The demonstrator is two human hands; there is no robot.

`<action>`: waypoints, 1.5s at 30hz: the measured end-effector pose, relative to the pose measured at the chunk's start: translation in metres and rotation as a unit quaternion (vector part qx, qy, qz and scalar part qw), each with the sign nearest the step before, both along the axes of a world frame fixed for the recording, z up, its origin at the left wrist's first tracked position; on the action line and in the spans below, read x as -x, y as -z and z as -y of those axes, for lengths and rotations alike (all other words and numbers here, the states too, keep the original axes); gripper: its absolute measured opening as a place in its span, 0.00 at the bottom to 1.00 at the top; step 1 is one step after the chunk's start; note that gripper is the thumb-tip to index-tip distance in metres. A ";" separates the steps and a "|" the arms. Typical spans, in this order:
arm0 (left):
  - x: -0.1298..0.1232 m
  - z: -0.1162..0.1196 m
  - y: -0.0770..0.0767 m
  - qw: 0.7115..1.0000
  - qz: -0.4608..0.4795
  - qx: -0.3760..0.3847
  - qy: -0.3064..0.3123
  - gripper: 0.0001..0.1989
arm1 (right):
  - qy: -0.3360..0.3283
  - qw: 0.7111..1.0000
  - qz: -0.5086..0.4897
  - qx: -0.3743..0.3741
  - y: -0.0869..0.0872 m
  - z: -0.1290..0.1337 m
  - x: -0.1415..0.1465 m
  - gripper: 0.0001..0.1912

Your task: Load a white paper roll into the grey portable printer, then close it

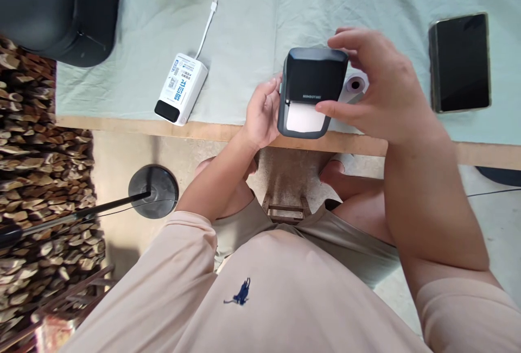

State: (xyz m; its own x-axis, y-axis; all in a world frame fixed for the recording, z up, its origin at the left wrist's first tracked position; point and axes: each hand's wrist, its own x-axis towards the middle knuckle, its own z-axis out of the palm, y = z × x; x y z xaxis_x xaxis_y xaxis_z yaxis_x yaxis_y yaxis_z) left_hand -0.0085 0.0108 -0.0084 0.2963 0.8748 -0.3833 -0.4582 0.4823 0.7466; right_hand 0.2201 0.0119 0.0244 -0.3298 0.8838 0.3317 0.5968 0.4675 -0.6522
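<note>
A black label printer (316, 77) with NIIMBOT lettering is tilted toward me over the table's front edge. My left hand (264, 111) is closed around its left side, with some fingers hidden behind it. A white label (304, 118) covers the lower front, below the dark lid. At the printer's right side, my right hand (382, 84) is open, thumb and forefinger spread. The thumb tip overlaps the lid's lower right edge, and the forefinger reaches the upper right corner; firm contact there is unclear. Behind the right hand, a white roll with a dark core (355, 84) shows partly.
To the left lies a white power bank (182, 88) with a short cable (207, 29). A dark-screened phone (459, 63) rests at the right. A black bag (61, 11) occupies the back left corner. Below the wooden table edge (220, 130) stands a round black base (153, 191).
</note>
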 end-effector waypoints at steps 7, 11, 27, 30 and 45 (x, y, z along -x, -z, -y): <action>0.004 0.003 0.006 0.996 -0.005 -0.069 0.058 0.18 | 0.245 0.938 -0.203 -0.140 -0.016 0.001 0.039 0.34; 0.003 0.004 0.005 0.997 0.002 -0.059 0.047 0.22 | 0.191 0.956 -0.213 -0.069 -0.018 0.005 0.042 0.29; 0.005 0.003 0.012 0.994 -0.002 -0.083 0.072 0.17 | 0.148 0.963 0.205 0.091 -0.037 0.014 0.037 0.21; 0.004 0.001 0.010 0.995 0.024 -0.071 0.063 0.14 | 0.129 0.982 0.128 0.050 -0.037 0.016 0.031 0.20; 0.004 -0.006 0.007 0.994 0.073 -0.069 0.037 0.08 | 0.261 0.835 -0.452 0.177 0.009 -0.018 -0.030 0.26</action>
